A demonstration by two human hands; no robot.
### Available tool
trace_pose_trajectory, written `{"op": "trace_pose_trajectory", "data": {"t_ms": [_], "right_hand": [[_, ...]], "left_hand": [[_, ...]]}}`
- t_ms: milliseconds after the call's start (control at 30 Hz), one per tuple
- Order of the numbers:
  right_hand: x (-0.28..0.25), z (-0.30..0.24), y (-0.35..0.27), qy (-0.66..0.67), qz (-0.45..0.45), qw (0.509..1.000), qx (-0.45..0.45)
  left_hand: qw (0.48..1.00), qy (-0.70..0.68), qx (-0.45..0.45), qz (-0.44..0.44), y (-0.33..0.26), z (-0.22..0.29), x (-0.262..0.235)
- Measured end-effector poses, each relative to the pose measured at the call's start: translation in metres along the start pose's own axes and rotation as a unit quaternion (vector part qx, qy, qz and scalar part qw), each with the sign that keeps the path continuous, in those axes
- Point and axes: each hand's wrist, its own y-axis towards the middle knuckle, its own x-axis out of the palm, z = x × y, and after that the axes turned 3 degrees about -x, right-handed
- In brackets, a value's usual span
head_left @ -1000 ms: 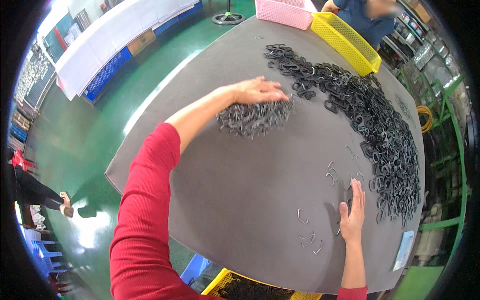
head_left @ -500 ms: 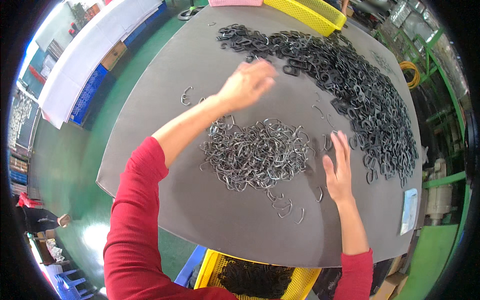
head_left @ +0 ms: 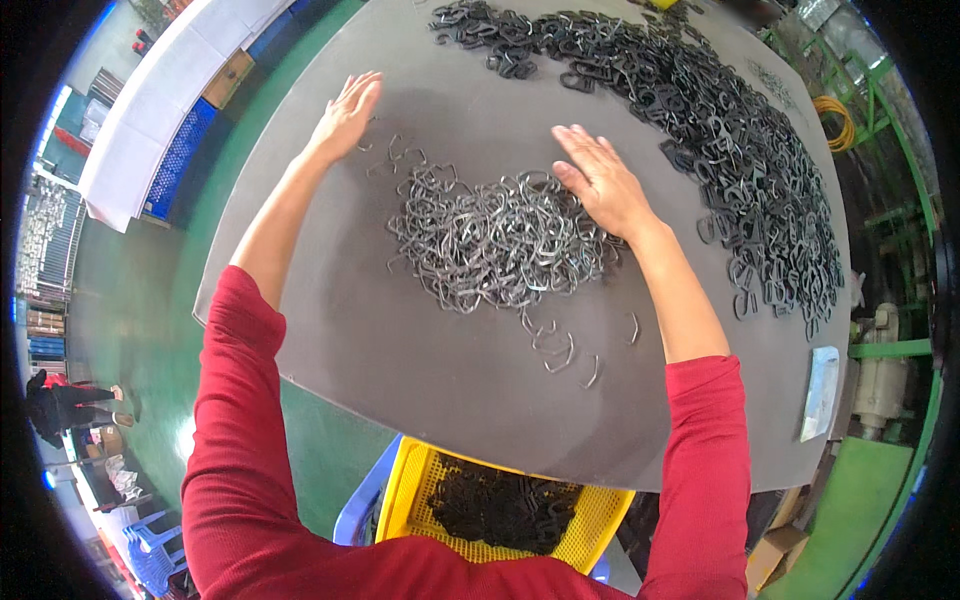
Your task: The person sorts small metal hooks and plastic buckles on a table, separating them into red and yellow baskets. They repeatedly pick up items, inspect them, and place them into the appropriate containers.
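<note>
A heap of bent silver wire hooks (head_left: 500, 240) lies in the middle of the grey table. Left of and beyond it, my left hand (head_left: 345, 118) is held with fingers stretched out and nothing in it, close to a few stray hooks (head_left: 395, 150). At the heap's right far edge is my right hand (head_left: 605, 185), flat with extended fingers; whether it touches the hooks I cannot tell. A long bank of black plastic buckle-like pieces (head_left: 740, 190), some with wire in them, curves along the far and right side.
Several single hooks (head_left: 560, 350) are scattered on the near side of the grey table (head_left: 430, 390). Below its front edge stands a yellow basket (head_left: 410, 490) of black pieces. A pale blue packet (head_left: 820, 393) lies at the right edge. Green machine framing (head_left: 890, 350) stands beyond.
My left hand has swung left, away from the black pieces. My right hand has moved forward and left to the heap, and stray hooks right of it are no longer seen there. The view has shifted.
</note>
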Motion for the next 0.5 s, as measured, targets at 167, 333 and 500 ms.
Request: {"op": "trace_pose_trajectory", "data": {"t_ms": [167,333,500], "right_hand": [[-0.001,-0.041,-0.015,0.081,-0.043,0.995,-0.042],[0.006,-0.058,-0.034,0.091,-0.021,0.994,-0.058],[-0.009,-0.052,-0.073,0.122,0.041,0.991,-0.037]], "left_hand": [[0.985,-0.049,0.103,-0.126,-0.074,0.066,0.014],[0.986,-0.112,0.090,-0.080,-0.140,0.158,0.044],[0.992,-0.124,0.029,-0.011,-0.172,0.224,0.077]]}}
